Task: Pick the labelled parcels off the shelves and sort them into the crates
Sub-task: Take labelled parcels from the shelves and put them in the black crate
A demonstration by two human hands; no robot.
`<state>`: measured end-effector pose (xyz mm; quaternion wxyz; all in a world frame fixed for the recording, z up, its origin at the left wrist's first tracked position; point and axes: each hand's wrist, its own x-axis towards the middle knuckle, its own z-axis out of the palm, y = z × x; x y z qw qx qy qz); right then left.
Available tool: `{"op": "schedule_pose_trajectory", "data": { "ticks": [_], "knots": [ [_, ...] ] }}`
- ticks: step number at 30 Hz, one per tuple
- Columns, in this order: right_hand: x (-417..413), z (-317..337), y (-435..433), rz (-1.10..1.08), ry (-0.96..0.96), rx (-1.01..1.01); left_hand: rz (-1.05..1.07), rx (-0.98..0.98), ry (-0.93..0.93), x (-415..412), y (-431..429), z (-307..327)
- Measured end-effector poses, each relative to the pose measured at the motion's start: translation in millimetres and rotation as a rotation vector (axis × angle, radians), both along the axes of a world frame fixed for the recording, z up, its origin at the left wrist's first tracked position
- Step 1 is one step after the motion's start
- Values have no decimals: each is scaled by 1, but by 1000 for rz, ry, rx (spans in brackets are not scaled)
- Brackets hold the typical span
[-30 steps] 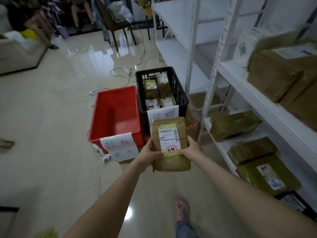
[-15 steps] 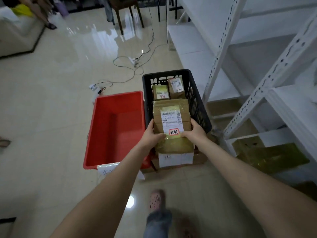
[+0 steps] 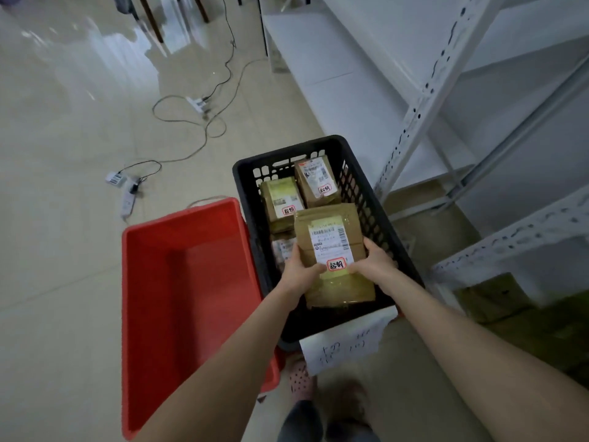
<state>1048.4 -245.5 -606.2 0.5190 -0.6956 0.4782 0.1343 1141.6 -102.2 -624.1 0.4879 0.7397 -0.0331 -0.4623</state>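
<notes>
Nearest the camera, a slippered foot (image 3: 299, 378) stands on the floor beside a handwritten paper sign (image 3: 347, 344) that hangs from the near wall of the black crate (image 3: 288, 149). Just beyond it the two hands meet on one brown taped parcel (image 3: 331, 237). The left hand (image 3: 298, 272) grips its left edge with the thumb on top near the red-ringed sticker (image 3: 337, 266); the right hand (image 3: 371, 264) clasps the right edge likewise, so both are closed round the parcel. The parcel is held label-up over the near half of the black crate, within its walls; whether its underside touches anything below cannot be told.

It looks like a flat, stiff carton, glossy with tape and probably light; the tape may be slick, so the long edges, where the fingers can wrap under, seem the safest hold, and it should lower flat without sagging.

To the left, the red crate (image 3: 197, 282) stands side by side with the black one; its floor is bare. Farther in the black crate lie two other labelled parcels (image 3: 280, 199), with another partly hidden by the held one. The white shelves (image 3: 411, 122) rise at the right, and cables with a power strip (image 3: 200, 103) trail across the far floor.
</notes>
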Motion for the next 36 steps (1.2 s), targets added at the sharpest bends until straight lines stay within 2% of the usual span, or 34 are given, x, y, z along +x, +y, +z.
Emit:
{"op": "schedule_pose_trajectory", "data": {
  "ticks": [10, 17, 20, 22, 24, 27, 29, 31, 36],
  "knots": [
    [49, -83, -43, 229, 260, -263, 76, 53, 163, 31, -58, -76],
    [44, -99, -49, 733, 330, -430, 154, 80, 208, 26, -91, -90],
    [43, -112, -44, 854, 361, -527, 141, 65, 195, 31, -100, -88],
    [42, -116, -43, 871, 367, -565, 53, 86, 114, 32, -99, -89],
    [39, -116, -41, 883, 357, -567, -116, 169, -69, 32, -92, -92],
    [32, -108, -40, 852, 319, -565, -592, 489, -468, 33, -80, -90],
    [27, -99, -42, 787, 278, -572, -850, 624, -676, 33, -78, -79],
    [22, -85, -45, 721, 250, -594, -972, 656, -803, 31, -82, -62],
    [-2, -42, -47, 549, 234, -636, -1122, 614, -985, 18, -104, -19]
  ]
}}
